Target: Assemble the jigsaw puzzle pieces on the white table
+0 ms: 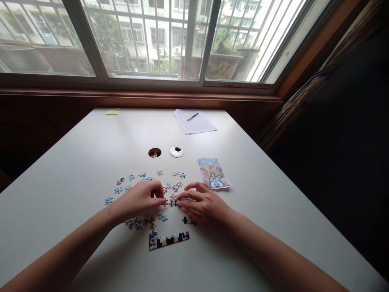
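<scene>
My left hand [144,197] and my right hand [202,204] meet over a few small jigsaw pieces [172,200] near the middle of the white table [75,170]. Both hands pinch at these pieces with their fingertips pressed together. Several loose pieces [146,178] lie scattered in an arc beyond the hands. A joined strip of pieces [168,239] lies just in front of the hands. More loose pieces [138,222] show under my left wrist.
A colourful picture card [213,173] lies right of the pieces. A round hole [154,152] and its white cap [176,152] sit farther back. A paper sheet [196,121] with a pen [192,116] and a yellow note [112,112] lie near the window.
</scene>
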Tool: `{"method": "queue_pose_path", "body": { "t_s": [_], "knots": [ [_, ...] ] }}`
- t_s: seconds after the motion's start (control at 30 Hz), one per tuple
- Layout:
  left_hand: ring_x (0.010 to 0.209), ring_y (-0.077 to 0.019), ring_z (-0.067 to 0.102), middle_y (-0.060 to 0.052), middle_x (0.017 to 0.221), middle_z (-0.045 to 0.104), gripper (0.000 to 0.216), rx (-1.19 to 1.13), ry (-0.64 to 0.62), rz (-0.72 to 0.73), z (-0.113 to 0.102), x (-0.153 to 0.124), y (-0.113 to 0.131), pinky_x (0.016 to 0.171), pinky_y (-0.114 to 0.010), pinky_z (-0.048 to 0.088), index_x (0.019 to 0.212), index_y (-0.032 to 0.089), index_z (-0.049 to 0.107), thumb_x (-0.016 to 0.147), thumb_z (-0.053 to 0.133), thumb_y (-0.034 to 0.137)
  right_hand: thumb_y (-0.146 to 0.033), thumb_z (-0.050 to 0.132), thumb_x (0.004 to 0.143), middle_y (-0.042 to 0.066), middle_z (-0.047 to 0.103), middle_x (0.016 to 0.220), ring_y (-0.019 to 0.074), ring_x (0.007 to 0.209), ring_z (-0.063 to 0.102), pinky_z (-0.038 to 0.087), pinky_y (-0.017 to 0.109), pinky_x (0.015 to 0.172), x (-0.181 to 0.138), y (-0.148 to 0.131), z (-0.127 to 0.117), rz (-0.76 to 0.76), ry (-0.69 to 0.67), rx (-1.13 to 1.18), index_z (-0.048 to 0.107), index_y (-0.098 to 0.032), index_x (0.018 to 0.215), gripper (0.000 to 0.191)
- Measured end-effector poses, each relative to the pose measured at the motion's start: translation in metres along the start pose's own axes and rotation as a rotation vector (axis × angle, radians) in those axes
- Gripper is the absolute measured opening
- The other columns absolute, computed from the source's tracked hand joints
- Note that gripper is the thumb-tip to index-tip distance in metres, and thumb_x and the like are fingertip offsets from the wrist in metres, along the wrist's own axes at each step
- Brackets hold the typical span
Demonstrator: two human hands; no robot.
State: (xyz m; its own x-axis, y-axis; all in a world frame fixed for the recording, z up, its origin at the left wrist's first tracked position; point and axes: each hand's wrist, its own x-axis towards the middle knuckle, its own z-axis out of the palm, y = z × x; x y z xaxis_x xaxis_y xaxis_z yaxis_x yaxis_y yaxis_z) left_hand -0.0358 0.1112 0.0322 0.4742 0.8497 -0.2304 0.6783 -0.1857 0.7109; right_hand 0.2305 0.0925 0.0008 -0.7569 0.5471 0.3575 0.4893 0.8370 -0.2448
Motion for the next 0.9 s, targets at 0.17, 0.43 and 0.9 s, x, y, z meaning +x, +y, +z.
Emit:
{"method": "queue_pose_path", "body": {
  "t_s": [0.17,0.43,0.9],
  "knots": [
    [0.072,-0.0154,0.059,0.0,0.081,0.068,0.016,0.013,-0.001,-0.023,0.004,0.0,0.006,0.061,-0.025,0.041,0.082,0.02,0.064,0.082,0.063,0.036,-0.026,0.057,0.097,-0.002,0.07,0.123,0.0241,0.117,0.05,0.037,0.041,0.094,0.0,0.001,0.001,0.007,0.018,0.007,0.069,-0.028,0.115,0.021],
    [0.072,-0.016,0.059,0.0,0.079,0.067,0.013,0.085,0.038,0.052,0.009,0.001,0.008,0.062,-0.026,0.041,0.079,0.021,0.064,0.083,0.063,0.034,-0.025,0.058,0.096,0.001,0.071,0.121,0.0241,0.117,0.051,0.038,0.04,0.093,0.0,0.0,0.0,0.004,0.007,-0.006,0.068,-0.029,0.117,0.023],
    [0.083,-0.0192,0.057,-0.002,0.085,0.066,0.008,0.237,0.12,0.175,0.012,0.002,-0.001,0.074,-0.031,0.044,0.085,0.022,0.065,0.087,0.062,0.029,-0.024,0.057,0.097,0.0,0.07,0.123,0.0244,0.117,0.05,0.038,0.041,0.093,-0.001,0.0,0.0,0.009,0.002,-0.001,0.067,-0.029,0.119,0.025]
  ]
}}
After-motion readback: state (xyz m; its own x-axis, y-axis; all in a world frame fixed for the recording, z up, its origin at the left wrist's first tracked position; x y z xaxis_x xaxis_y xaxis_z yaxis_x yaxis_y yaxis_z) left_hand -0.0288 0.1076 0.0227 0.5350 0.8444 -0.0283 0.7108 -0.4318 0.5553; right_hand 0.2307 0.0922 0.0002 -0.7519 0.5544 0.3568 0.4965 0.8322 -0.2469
